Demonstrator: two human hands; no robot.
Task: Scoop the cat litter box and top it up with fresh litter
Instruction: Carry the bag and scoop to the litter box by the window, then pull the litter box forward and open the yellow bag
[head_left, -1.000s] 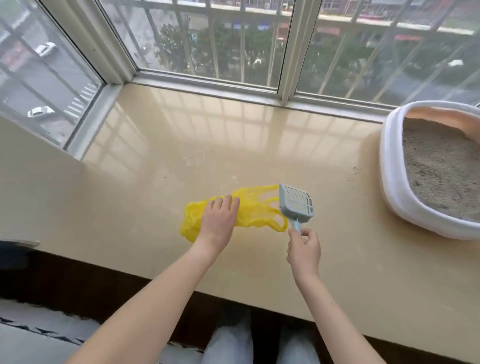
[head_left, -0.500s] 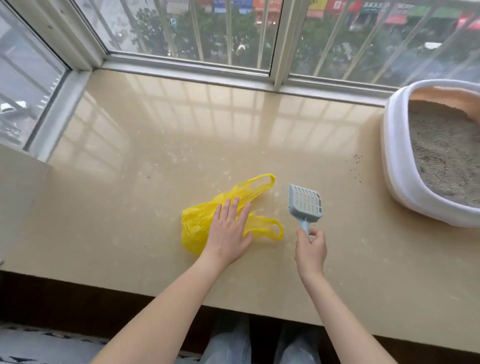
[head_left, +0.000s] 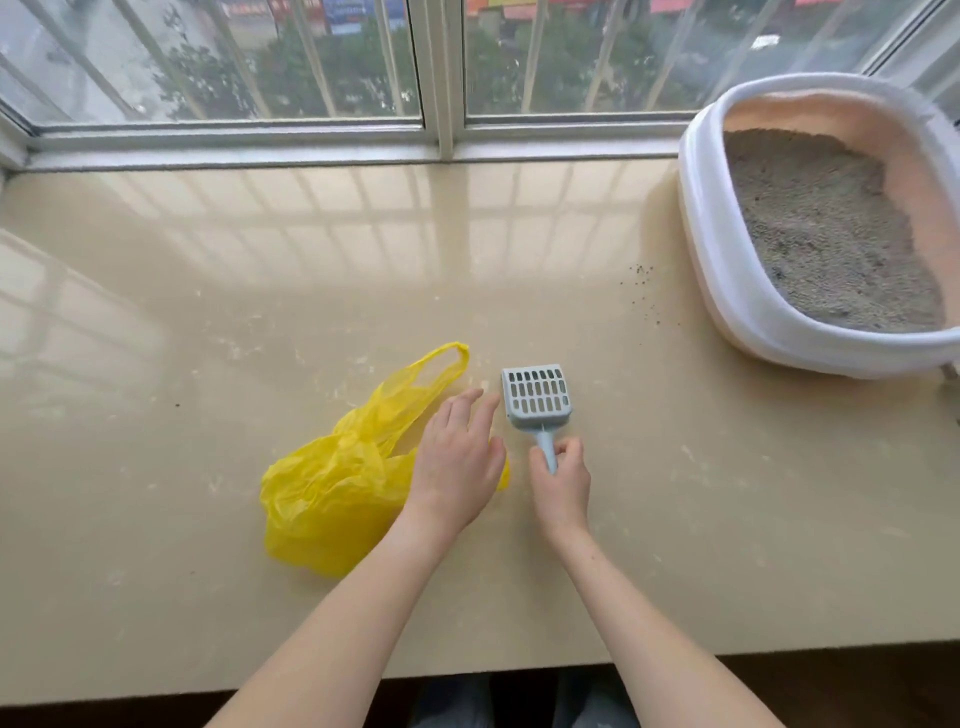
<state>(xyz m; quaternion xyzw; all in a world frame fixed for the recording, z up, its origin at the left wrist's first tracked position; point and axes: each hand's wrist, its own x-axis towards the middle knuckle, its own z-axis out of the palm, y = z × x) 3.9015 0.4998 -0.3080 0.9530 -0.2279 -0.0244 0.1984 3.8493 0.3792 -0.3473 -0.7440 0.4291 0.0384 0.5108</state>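
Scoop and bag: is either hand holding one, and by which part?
The right hand grips the blue scoop by its handle, near the slotted head. The left hand, fingers relaxed, lies over the yellow bag without gripping it.

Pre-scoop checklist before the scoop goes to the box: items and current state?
1. Right hand grips scoop handle: ok.
2. Scoop empty, slots clear: ok.
3. Bag opened to take waste: not ok, it lies crumpled on the sill.
4. Left hand has hold of bag: not ok, fingers straight above it.
5. Path from scoop to litter box free: ok, only scattered grains.
6. Clumps located in litter: cannot tell.
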